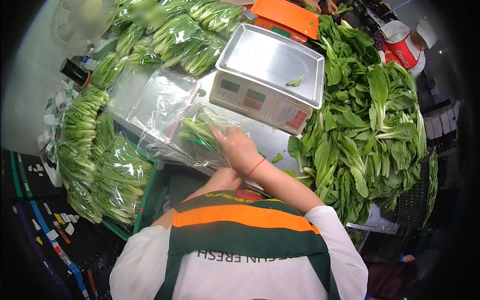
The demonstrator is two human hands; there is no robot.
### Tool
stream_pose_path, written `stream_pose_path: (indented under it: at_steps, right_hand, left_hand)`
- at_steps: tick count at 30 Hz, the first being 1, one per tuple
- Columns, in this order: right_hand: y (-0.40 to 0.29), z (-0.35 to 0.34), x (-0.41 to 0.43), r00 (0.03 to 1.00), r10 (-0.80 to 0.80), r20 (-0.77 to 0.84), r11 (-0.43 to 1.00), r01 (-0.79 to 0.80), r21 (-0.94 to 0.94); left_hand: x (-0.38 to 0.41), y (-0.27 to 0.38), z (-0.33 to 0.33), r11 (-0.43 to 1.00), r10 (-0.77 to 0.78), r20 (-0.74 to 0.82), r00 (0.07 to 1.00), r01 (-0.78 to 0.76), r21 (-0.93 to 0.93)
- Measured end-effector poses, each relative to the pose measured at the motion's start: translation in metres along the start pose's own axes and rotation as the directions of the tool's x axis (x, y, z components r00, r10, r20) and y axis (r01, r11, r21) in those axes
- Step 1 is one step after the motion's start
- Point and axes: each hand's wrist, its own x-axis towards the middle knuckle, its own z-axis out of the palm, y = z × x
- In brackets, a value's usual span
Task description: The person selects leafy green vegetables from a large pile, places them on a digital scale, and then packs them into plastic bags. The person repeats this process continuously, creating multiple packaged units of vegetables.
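My right hand (237, 146), with a thin red string round its wrist, lies on a clear plastic bag (210, 153) that holds leafy greens (198, 129). Low at the near table edge, my left hand (227, 178) is close beneath the right one, its fingers mostly hidden by the bag and the other hand. Left of the bagged greens is a stack of flat clear bags (153, 97). Beyond them stands a digital scale (258, 99) with a steel tray (270, 63), on which one small leaf (296, 81) rests.
Loose leafy greens (360, 131) are heaped along the right. Bagged greens fill a green crate (144, 202) at left and the far table (180, 37). An orange scale (285, 17) stands behind. A person in a red apron (403, 52) is at upper right; another person's hands (328, 6) show at the top.
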Motion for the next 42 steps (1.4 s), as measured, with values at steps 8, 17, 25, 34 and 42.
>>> stream_pose_path:
  at_steps: [8, 17, 25, 34, 42]
  right_hand:
    - [0.001, 0.005, -0.008, 0.998, -0.065, 0.021, 0.998, 0.065, 0.012]
    - [-0.011, -0.008, 0.008, 0.995, -0.1, 0.005, 0.989, 0.099, 0.113]
    - [-0.027, -0.002, 0.01, 0.989, -0.109, 0.103, 0.991, 0.1, 0.091]
    - [0.034, -0.041, -0.038, 0.946, 0.098, 0.308, 0.936, -0.192, 0.295]
    - [-0.009, -0.165, -0.013, 0.928, -0.03, -0.371, 0.935, 0.157, 0.317]
  left_hand:
    - [-0.005, 0.015, 0.007, 0.969, 0.213, 0.104, 0.972, -0.196, -0.15]
    - [0.012, 0.01, 0.018, 0.973, 0.207, 0.255, 0.945, -0.17, -0.158]
    - [0.008, -0.006, 0.028, 0.885, 0.447, 0.291, 0.846, -0.369, -0.285]
    - [-0.014, 0.06, -0.058, 0.91, 0.409, 0.193, 0.892, -0.415, -0.011]
    - [-0.063, 0.158, -0.119, 0.73, 0.456, -0.332, 0.826, -0.561, -0.392]
